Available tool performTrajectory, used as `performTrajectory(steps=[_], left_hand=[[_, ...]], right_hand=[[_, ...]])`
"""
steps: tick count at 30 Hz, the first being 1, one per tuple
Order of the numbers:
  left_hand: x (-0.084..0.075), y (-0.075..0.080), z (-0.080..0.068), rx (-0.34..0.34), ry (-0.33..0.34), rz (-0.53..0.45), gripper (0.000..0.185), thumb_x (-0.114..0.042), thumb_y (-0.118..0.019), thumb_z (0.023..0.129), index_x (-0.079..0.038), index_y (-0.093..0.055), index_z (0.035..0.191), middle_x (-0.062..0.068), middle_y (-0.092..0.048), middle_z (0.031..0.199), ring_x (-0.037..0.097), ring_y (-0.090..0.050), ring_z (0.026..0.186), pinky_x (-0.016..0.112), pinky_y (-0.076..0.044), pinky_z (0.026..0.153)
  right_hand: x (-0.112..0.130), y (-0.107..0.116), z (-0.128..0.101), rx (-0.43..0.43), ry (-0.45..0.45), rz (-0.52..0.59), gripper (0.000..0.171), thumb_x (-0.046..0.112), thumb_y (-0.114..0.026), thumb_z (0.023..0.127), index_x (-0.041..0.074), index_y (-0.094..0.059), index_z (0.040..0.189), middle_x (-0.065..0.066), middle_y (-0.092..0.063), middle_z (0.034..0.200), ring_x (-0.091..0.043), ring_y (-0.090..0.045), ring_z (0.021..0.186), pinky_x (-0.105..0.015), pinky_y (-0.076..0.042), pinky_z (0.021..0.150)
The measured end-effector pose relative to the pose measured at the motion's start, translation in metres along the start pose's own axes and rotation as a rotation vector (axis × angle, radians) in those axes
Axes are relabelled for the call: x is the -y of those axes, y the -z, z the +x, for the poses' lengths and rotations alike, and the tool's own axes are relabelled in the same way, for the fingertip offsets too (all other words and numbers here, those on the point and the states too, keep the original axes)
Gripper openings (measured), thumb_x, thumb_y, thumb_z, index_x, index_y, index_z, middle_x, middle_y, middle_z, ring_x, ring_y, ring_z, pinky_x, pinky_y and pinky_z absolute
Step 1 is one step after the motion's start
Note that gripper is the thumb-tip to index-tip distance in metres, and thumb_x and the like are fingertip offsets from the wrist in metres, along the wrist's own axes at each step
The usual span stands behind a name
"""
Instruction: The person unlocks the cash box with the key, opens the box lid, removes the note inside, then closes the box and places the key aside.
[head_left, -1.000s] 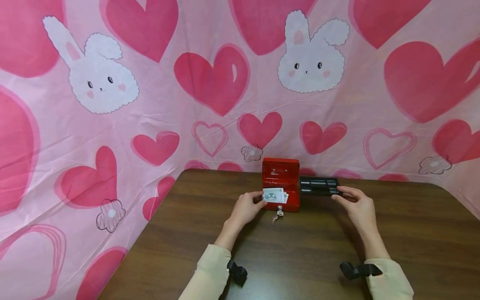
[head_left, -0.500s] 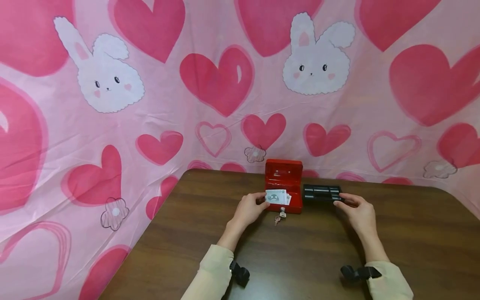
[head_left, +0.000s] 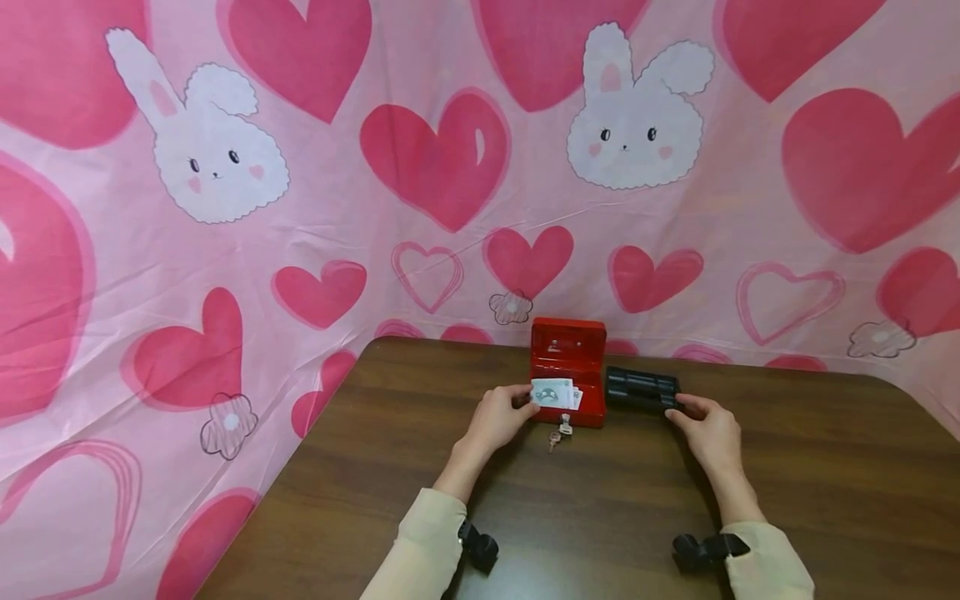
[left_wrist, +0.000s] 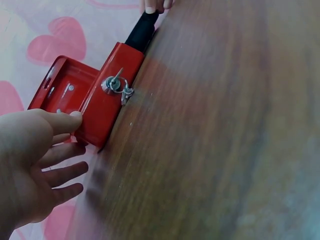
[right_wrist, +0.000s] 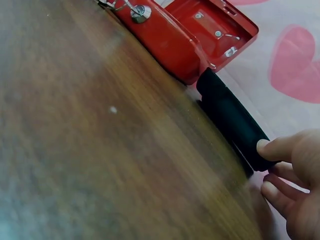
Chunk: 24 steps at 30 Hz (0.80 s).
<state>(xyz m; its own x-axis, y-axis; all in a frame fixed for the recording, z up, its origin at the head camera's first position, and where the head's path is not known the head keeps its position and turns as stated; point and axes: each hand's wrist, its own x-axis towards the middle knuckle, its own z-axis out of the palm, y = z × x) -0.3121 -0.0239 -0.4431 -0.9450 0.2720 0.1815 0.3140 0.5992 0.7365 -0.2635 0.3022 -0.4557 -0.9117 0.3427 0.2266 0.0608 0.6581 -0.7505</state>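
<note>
A red cash box (head_left: 585, 417) stands on the table with its lid (head_left: 567, 329) up. Paper banknotes (head_left: 551, 393) lie in it. A key sits in the lock (right_wrist: 141, 13) at its front, with another key (head_left: 554, 439) hanging from it. My left hand (head_left: 498, 421) holds the box's left side, thumb at the rim (left_wrist: 75, 119) and the other fingers spread beside the wall. To the right of the box is a black tray (head_left: 637, 387) with rounded compartments. My right hand (head_left: 708, 429) pinches its right end between thumb and fingers; the tray's near end comes close to the box's side (right_wrist: 187, 67).
The brown wooden table (head_left: 600, 517) spreads out in front of the box. A pink cloth (head_left: 420, 275) with hearts and rabbits hangs right behind the table's back edge. Black wrist cameras (head_left: 480, 547) are strapped over both sleeves.
My right hand has drawn the black tray a little toward me, and the tray's right end now slants lower. My left hand stays at the box. The head view has shifted slightly.
</note>
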Motion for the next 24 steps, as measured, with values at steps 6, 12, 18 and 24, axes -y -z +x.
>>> performTrajectory(steps=[6,12,18,24], left_hand=[[0.0004,-0.0008,0.0003,0.005,-0.003,-0.001,0.040,-0.025,-0.068,0.095,-0.009,-0.065,0.132,0.007,-0.069,0.127,0.022,-0.063,0.119,0.045,-0.049,0.104],[-0.0007,-0.0009,0.0000,0.013,0.004,-0.003,0.041,-0.026,-0.068,0.095,-0.010,-0.065,0.132,0.006,-0.069,0.127,0.020,-0.063,0.118,0.044,-0.049,0.104],[0.0000,0.0011,-0.0005,0.007,-0.011,-0.004,0.040,-0.025,-0.068,0.094,-0.008,-0.066,0.131,0.007,-0.070,0.125,0.022,-0.064,0.117,0.045,-0.049,0.104],[0.0017,0.0022,-0.0018,0.008,-0.014,0.001,0.040,-0.025,-0.068,0.095,-0.008,-0.066,0.131,0.007,-0.070,0.127,0.022,-0.064,0.117,0.045,-0.049,0.104]], right_hand=[[-0.0012,0.0002,-0.0001,0.010,-0.002,-0.029,0.041,0.020,-0.067,0.093,-0.002,-0.064,0.127,-0.031,-0.062,0.125,-0.048,-0.055,0.119,-0.057,-0.042,0.098],[0.0001,0.0005,0.0007,0.013,-0.006,-0.051,0.042,0.020,-0.066,0.094,0.000,-0.062,0.130,-0.031,-0.061,0.128,-0.049,-0.054,0.118,-0.058,-0.041,0.099],[0.0039,0.0004,0.0022,0.025,0.015,-0.053,0.046,0.020,-0.067,0.093,-0.002,-0.059,0.133,-0.033,-0.058,0.130,-0.049,-0.053,0.120,-0.059,-0.041,0.100],[0.0081,-0.0013,0.0009,0.018,0.024,-0.029,0.042,0.015,-0.069,0.092,-0.003,-0.061,0.129,-0.035,-0.058,0.128,-0.047,-0.054,0.120,-0.059,-0.040,0.101]])
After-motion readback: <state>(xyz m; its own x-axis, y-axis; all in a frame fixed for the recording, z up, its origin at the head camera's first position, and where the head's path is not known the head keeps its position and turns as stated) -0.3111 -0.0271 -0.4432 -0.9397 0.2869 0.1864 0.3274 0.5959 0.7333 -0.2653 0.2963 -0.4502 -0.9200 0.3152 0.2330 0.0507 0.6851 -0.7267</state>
